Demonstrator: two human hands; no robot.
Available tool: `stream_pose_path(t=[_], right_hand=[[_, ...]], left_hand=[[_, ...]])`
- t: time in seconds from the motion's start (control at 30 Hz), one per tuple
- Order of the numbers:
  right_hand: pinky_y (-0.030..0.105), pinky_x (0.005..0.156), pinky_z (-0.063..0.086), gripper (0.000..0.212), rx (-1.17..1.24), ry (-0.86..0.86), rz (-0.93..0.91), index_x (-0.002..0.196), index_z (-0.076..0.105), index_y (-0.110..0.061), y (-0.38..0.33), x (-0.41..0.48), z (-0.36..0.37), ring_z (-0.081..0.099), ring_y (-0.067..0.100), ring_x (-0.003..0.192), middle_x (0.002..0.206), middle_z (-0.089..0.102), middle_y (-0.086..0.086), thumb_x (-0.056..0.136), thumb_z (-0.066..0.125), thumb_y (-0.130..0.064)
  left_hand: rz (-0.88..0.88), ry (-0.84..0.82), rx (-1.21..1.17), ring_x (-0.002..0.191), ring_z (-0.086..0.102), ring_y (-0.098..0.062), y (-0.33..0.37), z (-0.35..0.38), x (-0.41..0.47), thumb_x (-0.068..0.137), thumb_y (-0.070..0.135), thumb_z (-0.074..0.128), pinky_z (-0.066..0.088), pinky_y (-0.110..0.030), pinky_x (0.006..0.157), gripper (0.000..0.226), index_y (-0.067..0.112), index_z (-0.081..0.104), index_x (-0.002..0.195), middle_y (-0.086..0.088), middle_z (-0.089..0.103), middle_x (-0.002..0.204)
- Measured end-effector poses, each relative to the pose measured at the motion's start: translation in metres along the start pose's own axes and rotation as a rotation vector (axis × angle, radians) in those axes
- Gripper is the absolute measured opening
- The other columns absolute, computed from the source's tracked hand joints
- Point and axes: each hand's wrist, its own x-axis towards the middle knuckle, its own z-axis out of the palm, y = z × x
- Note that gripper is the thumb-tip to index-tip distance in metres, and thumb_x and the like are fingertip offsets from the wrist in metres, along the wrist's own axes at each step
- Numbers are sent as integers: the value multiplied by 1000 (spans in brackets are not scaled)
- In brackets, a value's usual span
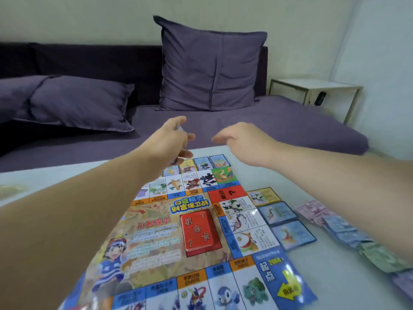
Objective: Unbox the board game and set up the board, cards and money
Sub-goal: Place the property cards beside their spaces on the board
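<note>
I get soft, even, slightly cool daylight-like light with no source in view and no hard shadows. The glossy game board (152, 240) throws a white glare spot near its right side and a milky sheen at lower left. The left grip (172, 139), the cards (180, 158) it holds and the right grip (241, 142) are motion-smeared. The paper money (312, 212) is soft, and the wide lens bends the bed (290, 126) and tabletop (324, 287) edges

Purple bed (257, 124). One pillow (212, 68) upright against dark headboard (93, 59), another (78, 101) flat. White side table (312, 85) beside bed.
</note>
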Motion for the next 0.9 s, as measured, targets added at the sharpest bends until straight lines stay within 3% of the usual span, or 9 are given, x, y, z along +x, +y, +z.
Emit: stream_pose_path(t=[0.1, 0.17, 0.23, 0.3, 0.4, 0.57, 0.63, 0.77, 0.9], right_hand=[[28, 81, 52, 39, 274, 30, 27, 105, 71, -15, -40, -43, -24, 66, 22, 94, 91, 67, -8, 90, 38, 1], [26, 80, 53, 31, 413, 47, 58, 100, 71, -17, -66, -79, -32, 67, 15, 79, 82, 67, -13, 92, 44, -5], [11, 71, 48, 24, 516, 56, 73, 96, 71, -22, -90, -116, -36, 63, 0, 75, 82, 68, -16, 93, 49, -12], [4, 64, 43, 21, 617, 42, 87, 94, 71, -24, -111, -153, -35, 60, -8, 74, 86, 69, -17, 93, 52, -14], [8, 70, 43, 20, 726, 36, 116, 83, 68, -32, -138, -201, -25, 59, -9, 77, 91, 69, -17, 91, 57, -18], [12, 74, 43, 11, 886, 47, 200, 92, 72, -28, -163, -253, 0, 63, -7, 88, 94, 72, -14, 88, 62, -29], [7, 68, 43, 12, 929, 13, 243, 90, 73, -25, -170, -265, 7, 62, -11, 77, 87, 71, -15, 87, 64, -31], [20, 68, 43, 22, 849, -90, 284, 83, 71, -17, -177, -275, 14, 59, 3, 69, 74, 65, -7, 82, 68, -38], [16, 55, 49, 15, 971, -144, 313, 73, 66, -13, -180, -282, 25, 64, 6, 59, 64, 69, -5, 78, 75, -24]], left_hand=[[-157, 12, -433, 68, 58, -18, 21, -7, -59, 95, -7, 26, 43, -30, 60, 51, 24, 39, 133, -7, 62, 109], [-196, -11, -545, 84, 62, -22, 20, -15, -99, 98, -5, 26, 50, -35, 73, 44, 25, 41, 125, -10, 62, 104], [-163, -64, -501, 104, 61, -32, 19, -23, -140, 94, 1, 36, 49, -46, 88, 32, 17, 49, 119, -18, 63, 109], [-172, -112, -531, 106, 63, -32, 18, -30, -183, 92, 0, 39, 50, -44, 88, 23, 4, 57, 106, -20, 67, 107], [-238, -241, -641, 96, 69, -20, 14, -31, -243, 95, -9, 33, 58, -29, 77, 32, 3, 61, 104, -12, 72, 103], [-227, -245, -649, 94, 70, -23, 1, -37, -308, 95, -5, 40, 58, -29, 76, 34, 8, 72, 94, -14, 72, 102], [-243, -246, -641, 90, 71, -21, -6, -35, -324, 94, -5, 41, 58, -29, 74, 29, 8, 66, 100, -12, 73, 98], [-263, -255, -598, 87, 71, -19, -16, -33, -340, 94, -3, 43, 59, -30, 75, 23, 7, 62, 104, -10, 73, 95], [-278, -281, -566, 95, 70, -22, -21, -34, -343, 93, -2, 47, 58, -31, 76, 24, 10, 61, 109, -12, 72, 101]])
